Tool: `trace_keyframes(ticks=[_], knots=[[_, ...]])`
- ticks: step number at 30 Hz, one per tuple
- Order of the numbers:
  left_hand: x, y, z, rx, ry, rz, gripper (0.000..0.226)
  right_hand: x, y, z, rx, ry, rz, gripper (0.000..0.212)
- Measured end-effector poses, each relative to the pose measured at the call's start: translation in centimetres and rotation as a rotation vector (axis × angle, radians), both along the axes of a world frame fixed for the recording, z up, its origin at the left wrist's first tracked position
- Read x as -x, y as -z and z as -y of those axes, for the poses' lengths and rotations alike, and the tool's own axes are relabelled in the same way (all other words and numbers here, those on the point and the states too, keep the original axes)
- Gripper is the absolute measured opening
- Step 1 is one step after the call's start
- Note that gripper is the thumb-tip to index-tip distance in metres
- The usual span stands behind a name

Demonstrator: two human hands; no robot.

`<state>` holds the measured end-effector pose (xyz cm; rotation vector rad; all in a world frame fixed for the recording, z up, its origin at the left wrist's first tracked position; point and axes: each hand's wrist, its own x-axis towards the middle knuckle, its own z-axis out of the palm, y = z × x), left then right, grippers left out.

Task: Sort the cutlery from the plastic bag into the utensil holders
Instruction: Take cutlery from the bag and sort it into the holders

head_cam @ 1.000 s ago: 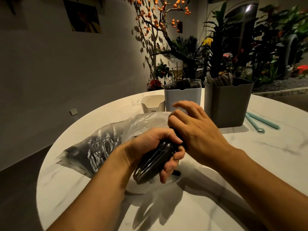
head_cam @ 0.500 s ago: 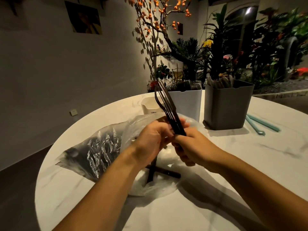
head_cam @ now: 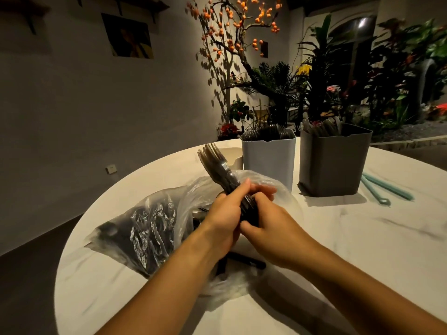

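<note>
On the round table (head_cam: pixel 350 250), just nearer us than the white holder (head_cam: pixel 268 160), lies the plastic bag (head_cam: pixel 150 228) with cutlery inside. Right of the white holder stands the grey holder (head_cam: pixel 333 163). Above the bag, our left hand (head_cam: pixel 225 213) and right hand (head_cam: pixel 271 228) both curl around a bundle of forks (head_cam: pixel 217 165), tines up. We should square the handles, keep the grip firm, then lower them together.

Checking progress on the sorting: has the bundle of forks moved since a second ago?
Yes. The bundle of forks has swung up from low over the plastic bag, its tines now near the white holder.
</note>
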<state>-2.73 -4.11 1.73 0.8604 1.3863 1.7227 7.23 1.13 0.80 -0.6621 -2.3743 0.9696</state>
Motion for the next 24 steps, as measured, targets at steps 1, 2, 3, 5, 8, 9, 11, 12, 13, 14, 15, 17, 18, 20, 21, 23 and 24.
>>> trace_keyframes(ticks=[1,2,3,5,8,9,11,12,13,14,15,17,18,20,21,23,24], knots=[[0.4,-0.1,0.2,-0.018,0.030,0.041,0.043,-0.1,-0.1,-0.2,0.086,-0.060,-0.031,0.032],[0.8,-0.1,0.3,-0.028,0.050,0.074,0.044,-0.2,-0.2,-0.3,0.115,-0.097,-0.036,0.028],[1.1,-0.2,0.4,-0.035,0.053,0.103,0.045,-0.4,-0.3,-0.5,0.094,-0.097,-0.030,0.025],[1.4,-0.1,0.4,-0.058,0.038,0.128,0.045,-0.8,-0.2,-0.8,-0.079,0.013,-0.016,0.029],[1.2,0.0,0.2,-0.095,0.064,0.154,0.045,-1.1,-0.4,-0.8,-0.344,0.160,-0.018,0.039],[1.2,0.1,0.1,-0.102,0.077,0.164,0.045,-1.0,-0.4,-0.8,-0.371,0.169,-0.023,0.041],[1.3,0.1,0.1,-0.111,0.096,0.179,0.046,-1.0,-0.2,-1.1,-0.352,0.149,-0.051,0.040],[1.2,0.1,0.2,-0.108,0.100,0.177,0.047,-0.9,-0.1,-1.3,-0.326,0.133,-0.071,0.037],[1.3,0.1,0.2,-0.102,0.105,0.162,0.047,-0.9,0.0,-1.4,-0.297,0.118,-0.087,0.033],[1.3,0.1,0.3,-0.097,0.116,0.146,0.048,-0.9,0.0,-1.6,-0.266,0.107,-0.101,0.030],[1.4,0.2,0.3,-0.093,0.129,0.131,0.049,-0.8,0.0,-1.7,-0.230,0.098,-0.114,0.027],[1.5,0.3,0.3,-0.080,0.170,0.120,0.054,-0.7,0.0,-1.7,-0.138,0.083,-0.134,0.023],[1.4,0.3,0.2,-0.078,0.197,0.121,0.055,-0.7,0.0,-1.8,-0.100,0.076,-0.134,0.022],[1.3,0.2,0.3,-0.078,0.243,0.122,0.055,-0.7,-0.1,-1.9,-0.056,0.048,-0.123,0.021],[1.2,0.2,0.3,-0.085,0.264,0.123,0.055,-0.7,-0.1,-1.9,-0.034,0.017,-0.118,0.019],[1.0,0.0,0.5,-0.100,0.298,0.134,0.054,-0.8,-0.2,-1.9,0.015,-0.054,-0.100,0.019],[0.9,0.0,0.6,-0.102,0.311,0.130,0.054,-0.9,-0.1,-2.0,0.032,-0.082,-0.087,0.020]])
